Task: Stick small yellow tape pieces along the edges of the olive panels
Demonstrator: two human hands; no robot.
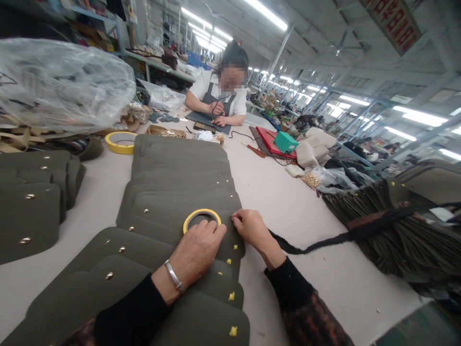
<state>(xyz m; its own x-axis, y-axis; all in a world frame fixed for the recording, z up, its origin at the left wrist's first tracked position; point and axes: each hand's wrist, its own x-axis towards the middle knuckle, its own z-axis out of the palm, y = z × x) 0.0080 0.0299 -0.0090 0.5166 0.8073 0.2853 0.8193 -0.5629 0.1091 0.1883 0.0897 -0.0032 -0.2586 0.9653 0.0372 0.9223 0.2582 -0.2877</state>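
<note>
The roll of yellow tape (pixel 201 211) is in front of you, above the overlapping dark green panels (pixel 158 206), and your left hand (pixel 196 250) covers its near part. The fingers of this hand are curled and close to each other, but their tips are hidden behind the knuckles, so I cannot tell how they grip the roll. Just beside, your right hand (pixel 252 228) has its thumb and forefinger pressed together at the right edge of the panels; what is between them, if anything, is too small to make out, and the other fingers are folded under

Along this same edge, nearer to you, you have small yellow tape pieces (pixel 233 331), and gold-coloured studs (pixel 122 249) show on several panels. The nearest panels are cut off by the lower border and partly covered by your left sleeve (pixel 133 307). To your left lie more panels (pixel 29 216), also cut off, and a second tape roll (pixel 122 149) is on the table (pixel 273 192) near the far end of your row. On the right, a black strip (pixel 334 241) goes behind your right wrist, where its end is hidden. Across the table, a co-worker (pixel 207 91) bends over small work, hard to distinguish
</note>
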